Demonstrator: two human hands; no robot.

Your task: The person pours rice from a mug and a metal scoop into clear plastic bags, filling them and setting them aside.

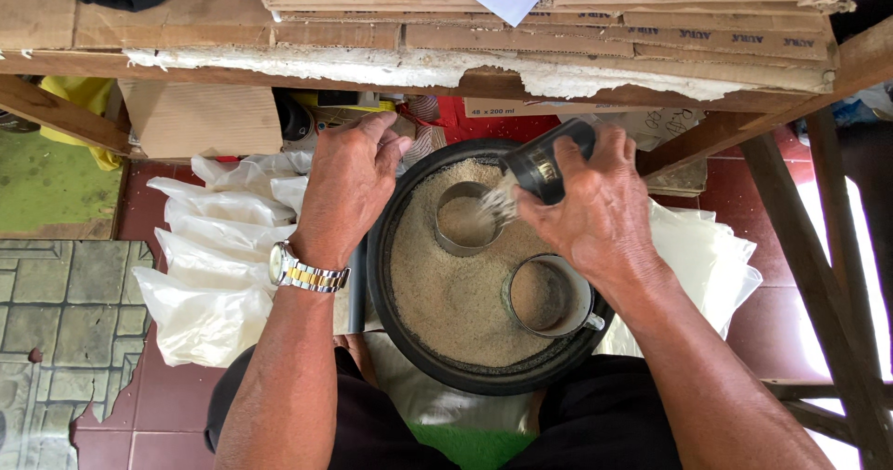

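A round black basin [395, 326] full of pale grain rests on my lap. My right hand [595, 214] grips a small black cup [549, 158] tipped to the left, and grain pours from it into a metal can [465, 217] standing in the grain. A second metal cup [549, 295] with a handle stands in the grain below my right hand. My left hand [349, 186], with a wristwatch [302, 270] on the wrist, rests on the basin's left rim, fingers curled over its edge.
Several filled white plastic bags [209, 247] lie on the floor at my left, and more white plastic [712, 261] lies at my right. A wooden table with stacked cardboard [558, 33] stands just ahead; its slanted leg [819, 275] runs down the right side.
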